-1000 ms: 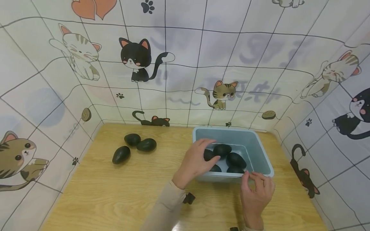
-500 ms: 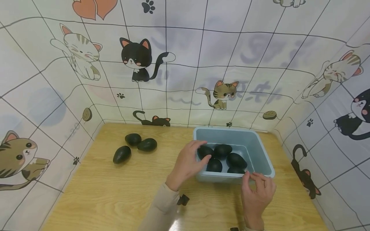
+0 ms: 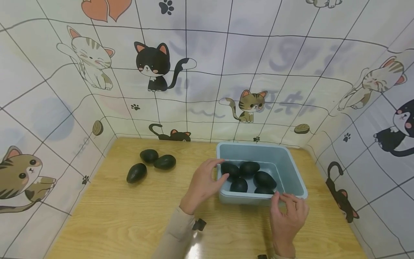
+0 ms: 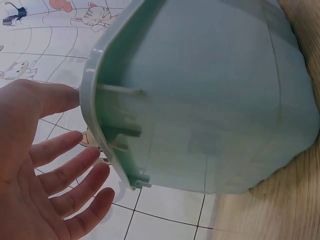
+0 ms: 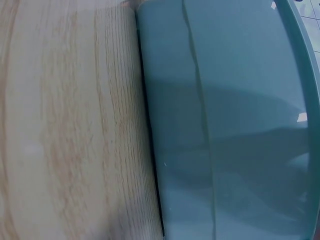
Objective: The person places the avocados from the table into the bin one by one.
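My left hand (image 3: 203,181) hovers at the left side of a light blue plastic bin (image 3: 292,169), fingers spread and nothing held. In the left wrist view the thumb of that hand (image 4: 60,170) is right at the bin's rim (image 4: 89,95), the other fingers apart and loosely bent. Several dark green avocados (image 3: 249,168) lie inside the bin, mostly toward its left and front. My right hand (image 3: 289,216) pinches the front rim near the right corner with curled thumb and fingers; the right wrist view shows only the bin's outer wall (image 5: 230,115) beside the table.
Three more avocados (image 3: 136,173) sit together at the back left of the wooden table (image 3: 129,219). Behind and on both sides hangs a white cloth (image 3: 207,54) printed with cats and grid lines. Small black pieces (image 3: 199,225) show near the wrists.
My left hand has drawn back to the left, from over the bin to its left rim. An avocado it was around now lies uncovered in the bin. The right hand stays at the rim.
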`<state>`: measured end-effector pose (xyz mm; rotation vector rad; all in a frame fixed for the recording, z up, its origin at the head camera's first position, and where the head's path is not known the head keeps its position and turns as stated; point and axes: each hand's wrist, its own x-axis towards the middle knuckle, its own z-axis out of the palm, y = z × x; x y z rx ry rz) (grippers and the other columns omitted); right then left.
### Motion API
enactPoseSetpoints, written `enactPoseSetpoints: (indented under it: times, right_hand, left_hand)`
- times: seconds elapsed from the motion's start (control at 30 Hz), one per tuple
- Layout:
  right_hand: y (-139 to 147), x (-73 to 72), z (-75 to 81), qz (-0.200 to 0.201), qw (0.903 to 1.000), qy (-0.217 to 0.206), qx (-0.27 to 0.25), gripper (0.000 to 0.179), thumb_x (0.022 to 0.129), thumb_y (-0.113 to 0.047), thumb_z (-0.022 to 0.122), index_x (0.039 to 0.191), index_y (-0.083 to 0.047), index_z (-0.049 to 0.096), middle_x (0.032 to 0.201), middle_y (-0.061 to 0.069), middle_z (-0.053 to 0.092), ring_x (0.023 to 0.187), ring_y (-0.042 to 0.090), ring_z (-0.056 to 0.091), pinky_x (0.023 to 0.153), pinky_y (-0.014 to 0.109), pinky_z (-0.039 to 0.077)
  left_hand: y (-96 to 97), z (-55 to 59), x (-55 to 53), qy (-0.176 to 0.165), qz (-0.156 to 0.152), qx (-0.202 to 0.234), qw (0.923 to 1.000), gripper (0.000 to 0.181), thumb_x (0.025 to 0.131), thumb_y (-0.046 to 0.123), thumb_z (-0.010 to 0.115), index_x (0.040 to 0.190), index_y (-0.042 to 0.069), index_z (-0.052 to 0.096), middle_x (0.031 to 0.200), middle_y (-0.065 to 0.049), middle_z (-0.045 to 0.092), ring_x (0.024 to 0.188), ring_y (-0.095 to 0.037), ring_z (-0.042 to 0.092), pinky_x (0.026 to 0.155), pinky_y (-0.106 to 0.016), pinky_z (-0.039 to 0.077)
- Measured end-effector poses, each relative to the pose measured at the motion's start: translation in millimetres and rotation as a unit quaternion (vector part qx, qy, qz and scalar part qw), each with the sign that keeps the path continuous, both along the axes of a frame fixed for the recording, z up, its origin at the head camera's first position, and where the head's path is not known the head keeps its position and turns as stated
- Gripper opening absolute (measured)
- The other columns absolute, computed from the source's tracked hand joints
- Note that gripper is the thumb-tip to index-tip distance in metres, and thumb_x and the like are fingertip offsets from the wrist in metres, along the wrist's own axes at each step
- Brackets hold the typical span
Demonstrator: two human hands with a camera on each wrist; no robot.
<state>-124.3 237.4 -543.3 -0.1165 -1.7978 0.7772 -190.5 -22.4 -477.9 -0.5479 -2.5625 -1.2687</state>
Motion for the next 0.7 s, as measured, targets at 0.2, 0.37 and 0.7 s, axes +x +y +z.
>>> enactPoseSetpoints:
  times: [0.2, 0.37, 0.7]
  right_hand:
    - [0.3, -1.2, 0.6, 0.003, 0.9999, 0.014, -0.001, 0.014, 0.084, -0.002, 0.080, 0.078, 0.009, 0.073, 0.089, 0.025, 0.070, 0.087, 0.044, 0.057, 0.090, 0.022, 0.029]
    - [-0.3, -1.3, 1.7, 0.004, 0.9999, 0.010, 0.001, 0.015, 0.086, -0.004, 0.079, 0.079, 0.009, 0.073, 0.089, 0.025, 0.070, 0.087, 0.044, 0.057, 0.091, 0.022, 0.029]
    - [-0.2, -1.2, -0.4, -0.004, 1.0000, -0.005, -0.005, 0.019, 0.088, -0.007, 0.078, 0.081, 0.010, 0.073, 0.091, 0.026, 0.070, 0.092, 0.047, 0.057, 0.093, 0.023, 0.028]
  left_hand:
    - [-6.1, -3.7, -1.4, -0.016, 0.000, 0.004, 0.9999, 0.048, 0.098, 0.035, 0.075, 0.141, 0.015, 0.067, 0.140, -0.005, 0.069, 0.122, -0.026, 0.068, 0.102, -0.047, 0.057]
    - [-11.0, -6.9, -2.1, -0.021, 0.005, 0.000, 0.9998, 0.048, 0.099, 0.035, 0.075, 0.142, 0.015, 0.067, 0.139, -0.004, 0.069, 0.119, -0.026, 0.067, 0.098, -0.046, 0.058]
    - [-17.9, -13.7, -3.4, -0.013, 0.023, 0.000, 0.9996, 0.047, 0.098, 0.031, 0.076, 0.141, 0.014, 0.068, 0.137, -0.004, 0.071, 0.119, -0.025, 0.067, 0.098, -0.046, 0.058]
